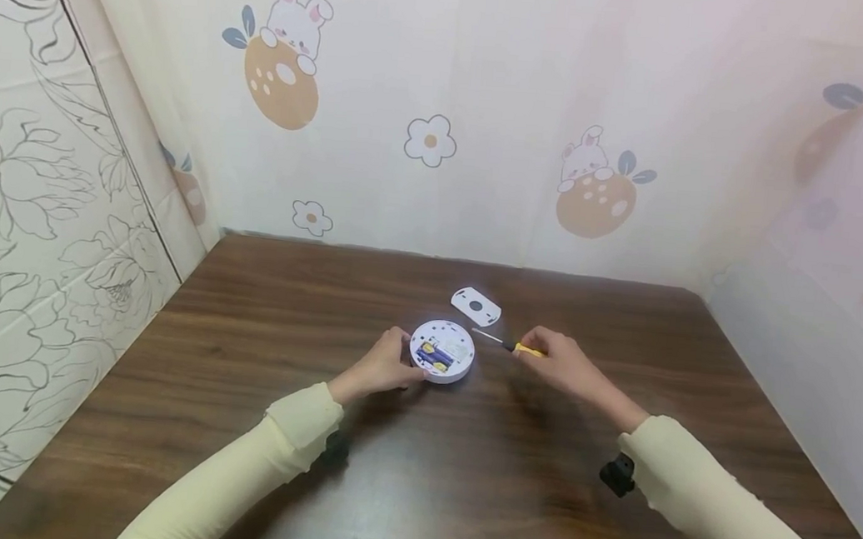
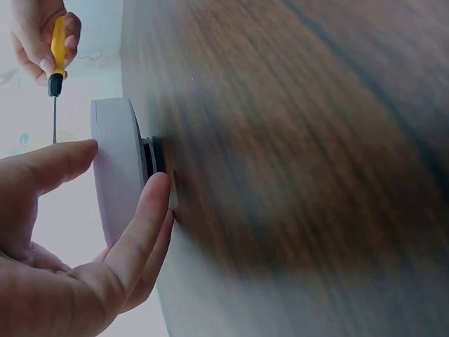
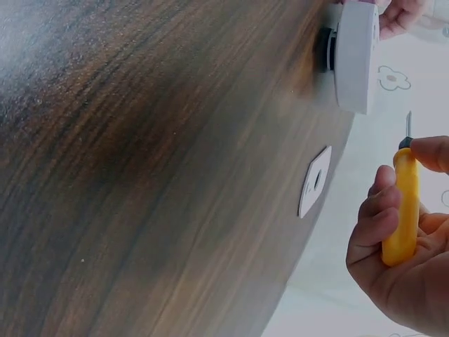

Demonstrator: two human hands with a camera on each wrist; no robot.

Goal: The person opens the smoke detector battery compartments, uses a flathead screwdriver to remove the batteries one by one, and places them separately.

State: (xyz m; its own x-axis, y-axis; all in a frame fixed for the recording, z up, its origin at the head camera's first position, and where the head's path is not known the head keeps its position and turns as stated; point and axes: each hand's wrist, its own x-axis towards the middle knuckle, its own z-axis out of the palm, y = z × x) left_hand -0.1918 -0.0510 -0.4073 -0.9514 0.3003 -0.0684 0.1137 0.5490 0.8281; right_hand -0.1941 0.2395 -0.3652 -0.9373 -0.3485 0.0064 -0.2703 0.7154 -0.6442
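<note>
A round white battery-powered device [image 1: 464,339] lies with its open side up, showing a battery compartment with blue and yellow parts. My left hand [image 1: 383,365] grips its left rim between thumb and fingers. In the left wrist view the device [image 2: 116,161] stands slightly off the table on a dark part beneath it. My right hand [image 1: 563,364] holds a screwdriver [image 1: 528,350] by its yellow handle, the thin shaft pointing left toward the device. In the right wrist view, fingers curl around the screwdriver [image 3: 401,210], and its tip is apart from the device.
A flat white plate [image 1: 462,303] with a dark central hole lies on the dark wooden table [image 1: 309,294] just behind the device. A curtain [image 1: 481,198] with rabbit and flower prints hangs along the table's far edge. A black object [image 1: 617,475] is at the right cuff.
</note>
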